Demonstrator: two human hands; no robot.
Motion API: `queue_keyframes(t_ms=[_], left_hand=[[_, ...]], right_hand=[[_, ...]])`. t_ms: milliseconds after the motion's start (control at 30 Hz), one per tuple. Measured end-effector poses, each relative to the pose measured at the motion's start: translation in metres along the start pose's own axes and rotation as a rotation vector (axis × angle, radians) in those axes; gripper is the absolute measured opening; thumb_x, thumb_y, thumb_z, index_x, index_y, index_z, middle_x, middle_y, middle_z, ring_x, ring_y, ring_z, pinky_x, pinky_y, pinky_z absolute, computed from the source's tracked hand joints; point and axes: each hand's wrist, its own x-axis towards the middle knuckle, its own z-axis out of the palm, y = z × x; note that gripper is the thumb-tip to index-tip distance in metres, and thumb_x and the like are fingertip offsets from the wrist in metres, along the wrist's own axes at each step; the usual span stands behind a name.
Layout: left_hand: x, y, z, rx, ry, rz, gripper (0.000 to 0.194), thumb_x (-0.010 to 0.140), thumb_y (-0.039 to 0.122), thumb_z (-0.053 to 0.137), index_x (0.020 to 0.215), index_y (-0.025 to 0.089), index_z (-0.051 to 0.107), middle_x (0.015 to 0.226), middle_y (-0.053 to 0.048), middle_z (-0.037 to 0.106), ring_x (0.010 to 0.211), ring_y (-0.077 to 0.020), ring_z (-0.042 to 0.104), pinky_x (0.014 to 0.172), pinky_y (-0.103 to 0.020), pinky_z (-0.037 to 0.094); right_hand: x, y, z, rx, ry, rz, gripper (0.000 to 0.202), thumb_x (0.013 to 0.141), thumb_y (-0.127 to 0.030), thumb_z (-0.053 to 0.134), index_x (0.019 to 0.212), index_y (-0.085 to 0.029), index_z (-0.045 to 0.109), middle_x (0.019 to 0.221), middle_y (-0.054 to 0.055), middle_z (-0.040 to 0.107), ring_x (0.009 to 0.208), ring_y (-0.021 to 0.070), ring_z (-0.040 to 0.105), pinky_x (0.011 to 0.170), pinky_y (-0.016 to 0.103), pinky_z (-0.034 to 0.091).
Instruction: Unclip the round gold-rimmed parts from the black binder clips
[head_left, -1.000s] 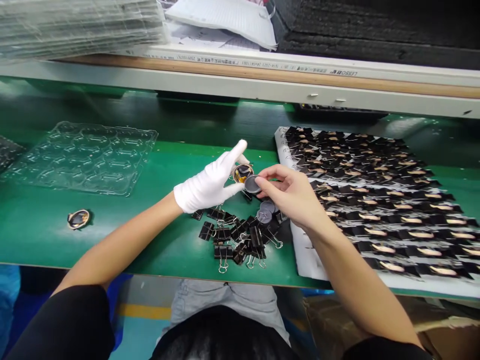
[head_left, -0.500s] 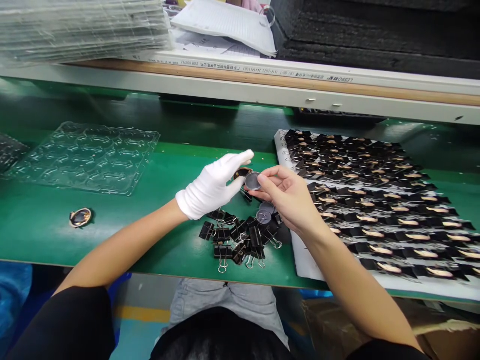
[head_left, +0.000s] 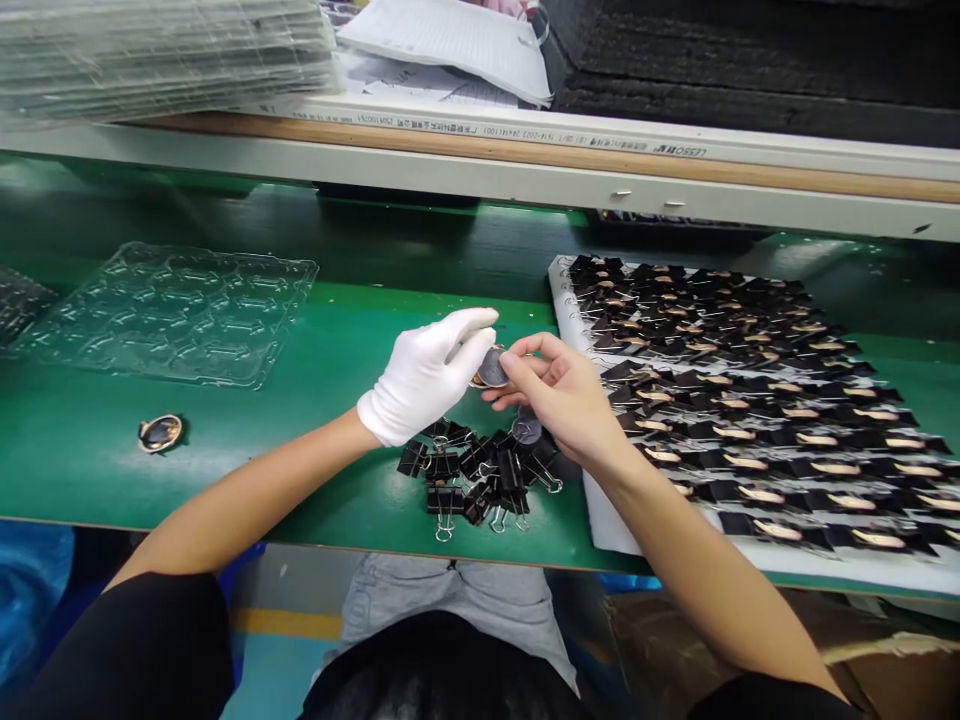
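My left hand [head_left: 427, 370], in a white glove, is closed on a round gold-rimmed piece [head_left: 475, 381] that is mostly hidden behind a dark grey disc [head_left: 493, 368]. Bare, my right hand [head_left: 566, 395] pinches that disc between thumb and fingers, flat against the gold-rimmed piece. Just below both hands lies a loose heap of black binder clips [head_left: 480, 475]. Another grey disc [head_left: 527, 429] rests on the heap, partly covered by my right hand. A second gold-rimmed piece with a dark face [head_left: 161, 433] sits alone on the left.
A clear moulded plastic tray [head_left: 187, 315] lies at the back left of the green table [head_left: 300, 480]. On the right, a white foam board [head_left: 611, 520] carries rows of gold-rimmed pieces held in binder clips. A shelf edge [head_left: 480, 168] crosses above the table.
My right hand has moved slightly left, bringing the grey disc over the gold-rimmed piece. The left hand's fingers have come down closer to the piece.
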Motion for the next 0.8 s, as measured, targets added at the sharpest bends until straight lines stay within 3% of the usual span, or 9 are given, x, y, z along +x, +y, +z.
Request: queue_keyframes(t_ms=[167,333,500,567,633,733,800], left_hand=[[-0.003,0.006,-0.003,-0.156,-0.102,-0.026,0.042,0.108,0.039,0.044,0.132,0.013,0.066,0.107,-0.008,0.080,0.076,-0.0095,0.072,0.077,-0.022,0.059],[-0.001,0.006,-0.003,-0.156,-0.182,-0.043,0.048,0.097,0.039,0.063,0.136,0.010,0.062,0.101,-0.007,0.077,0.068,-0.0087,0.064,0.067,-0.022,0.055],[0.003,0.006,-0.009,-0.117,-0.226,-0.084,0.047,0.094,0.044,0.066,0.132,0.015,0.066,0.102,-0.006,0.076,0.075,-0.0113,0.065,0.072,-0.024,0.055],[0.009,0.008,-0.022,-0.091,-0.365,-0.073,0.045,0.099,0.048,0.057,0.131,0.017,0.067,0.106,-0.006,0.076,0.080,-0.0130,0.067,0.076,-0.025,0.054],[0.017,0.006,-0.037,0.029,-0.582,-0.037,0.044,0.103,0.052,0.049,0.126,0.020,0.070,0.104,-0.004,0.075,0.082,-0.0144,0.067,0.076,-0.026,0.051],[0.026,-0.003,-0.053,0.391,-0.885,0.015,0.042,0.096,0.058,0.057,0.110,0.023,0.075,0.098,-0.004,0.073,0.076,-0.0165,0.062,0.069,-0.028,0.042],[0.029,-0.014,-0.054,0.554,-1.043,-0.023,0.041,0.091,0.060,0.061,0.092,0.022,0.075,0.084,-0.003,0.069,0.065,-0.0154,0.054,0.061,-0.029,0.033]], right_hand=[[0.003,0.007,-0.002,0.013,0.012,-0.066,0.054,0.076,-0.053,0.089,0.108,-0.021,0.062,0.073,-0.001,0.076,0.062,0.0163,0.074,0.064,0.031,0.066],[0.004,0.009,-0.005,0.012,0.116,-0.131,0.049,0.076,-0.053,0.089,0.108,-0.019,0.074,0.087,0.004,0.079,0.068,0.0156,0.073,0.069,0.033,0.067],[0.004,0.007,-0.010,-0.043,0.014,-0.165,0.038,0.075,-0.053,0.090,0.092,-0.021,0.081,0.094,0.005,0.079,0.081,0.0167,0.071,0.069,0.030,0.064],[0.003,0.005,-0.013,-0.050,0.021,-0.182,0.034,0.076,-0.052,0.089,0.090,-0.021,0.082,0.092,0.004,0.078,0.078,0.0159,0.069,0.067,0.030,0.062],[0.001,0.001,-0.015,-0.043,0.051,-0.204,0.031,0.079,-0.051,0.087,0.086,-0.022,0.082,0.092,0.005,0.078,0.077,0.0156,0.067,0.063,0.028,0.059],[-0.002,-0.006,-0.017,-0.023,0.070,-0.206,0.028,0.082,-0.050,0.086,0.081,-0.022,0.082,0.087,0.004,0.077,0.076,0.0152,0.065,0.061,0.026,0.055],[-0.004,-0.008,-0.017,0.001,0.060,-0.183,0.028,0.079,-0.050,0.088,0.080,-0.023,0.082,0.086,0.004,0.076,0.077,0.0155,0.065,0.061,0.026,0.054]])
